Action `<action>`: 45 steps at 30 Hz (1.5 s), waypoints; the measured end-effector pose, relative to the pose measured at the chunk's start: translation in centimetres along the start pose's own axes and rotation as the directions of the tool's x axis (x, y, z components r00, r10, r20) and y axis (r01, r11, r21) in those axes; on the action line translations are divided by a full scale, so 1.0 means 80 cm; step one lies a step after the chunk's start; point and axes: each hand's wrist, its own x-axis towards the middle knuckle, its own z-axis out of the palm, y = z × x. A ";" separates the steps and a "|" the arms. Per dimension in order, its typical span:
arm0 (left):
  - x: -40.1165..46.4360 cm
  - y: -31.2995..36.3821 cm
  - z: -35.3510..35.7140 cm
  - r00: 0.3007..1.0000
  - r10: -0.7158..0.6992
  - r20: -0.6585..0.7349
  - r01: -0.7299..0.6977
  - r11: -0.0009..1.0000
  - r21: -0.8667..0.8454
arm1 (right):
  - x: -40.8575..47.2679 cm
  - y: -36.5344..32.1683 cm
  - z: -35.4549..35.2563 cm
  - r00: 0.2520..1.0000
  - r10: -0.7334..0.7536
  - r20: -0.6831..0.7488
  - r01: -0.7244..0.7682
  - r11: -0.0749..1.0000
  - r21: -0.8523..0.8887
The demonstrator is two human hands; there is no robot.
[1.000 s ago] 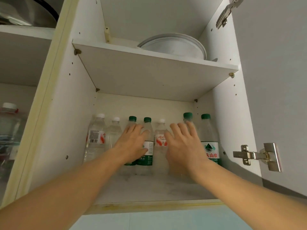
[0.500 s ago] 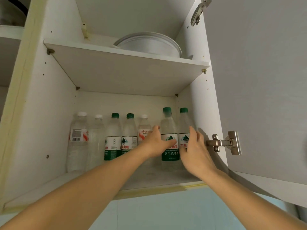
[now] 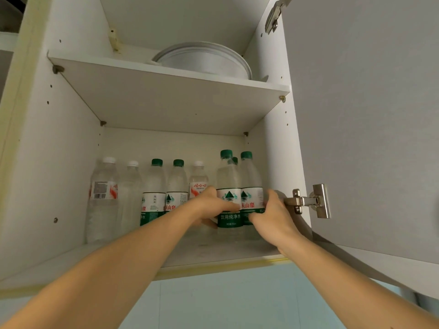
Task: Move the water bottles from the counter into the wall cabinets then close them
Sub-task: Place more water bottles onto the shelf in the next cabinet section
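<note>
Several clear water bottles stand in a row on the lower shelf [image 3: 213, 254] of the open wall cabinet. Two white-capped ones [image 3: 104, 186] are at the left, with green-capped ones [image 3: 154, 186] in the middle. At the right end, my left hand [image 3: 210, 210] grips the front green-capped bottle [image 3: 228, 179] from its left side, thumb under the fingers. My right hand [image 3: 273, 214] wraps round the rightmost green-capped bottle [image 3: 251, 179] from the right. Another green cap [image 3: 235, 160] peeks out behind these two.
The grey cabinet door [image 3: 368, 115] stands open on the right, its metal hinge [image 3: 308, 201] close to my right hand. A stack of white dishes [image 3: 206, 60] sits on the upper shelf. Pale blue wall shows below the cabinet.
Both hands have moved from the middle bottles to the right end of the row. They now grip the two rightmost green-capped bottles, which stand closer to the side wall.
</note>
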 end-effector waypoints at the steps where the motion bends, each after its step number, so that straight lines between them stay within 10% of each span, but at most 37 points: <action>1: -0.002 -0.001 -0.005 1.000 -0.002 0.006 0.002 1.000 -0.008 | 0.001 -0.001 0.000 1.000 0.008 0.017 -0.008 1.000 0.000; 9: -0.016 -0.007 -0.023 0.999 0.020 0.030 -0.019 0.999 -0.044 | 0.022 -0.004 0.014 0.962 0.201 0.187 -0.205 0.979 0.002; 20: -0.074 -0.044 -0.079 0.965 0.033 -0.259 -0.027 0.999 0.024 | 0.013 -0.031 0.018 0.932 0.109 0.344 -0.087 0.993 -0.079; 31: -0.175 -0.104 -0.183 0.692 0.169 -0.702 0.250 0.856 0.452 | -0.033 -0.114 0.130 0.817 -0.035 0.576 -0.008 0.997 0.071; 35: -0.186 -0.098 -0.176 0.718 0.160 -0.678 0.292 0.815 0.501 | -0.046 -0.136 0.160 0.784 -0.073 0.617 0.003 0.993 0.114; 38: -0.192 -0.081 -0.155 0.639 0.444 -0.628 0.214 0.682 0.700 | -0.046 -0.140 0.158 0.766 -0.092 0.636 0.056 0.996 0.076; 41: -0.185 -0.062 -0.136 0.554 0.694 -0.460 0.055 0.521 0.852 | -0.033 -0.132 0.127 0.812 -0.119 0.572 0.136 0.991 0.013; 45: -0.162 -0.055 -0.109 0.722 0.428 -0.544 -0.015 0.795 0.606 | 0.003 -0.103 0.071 0.970 -0.142 0.195 0.187 0.953 -0.236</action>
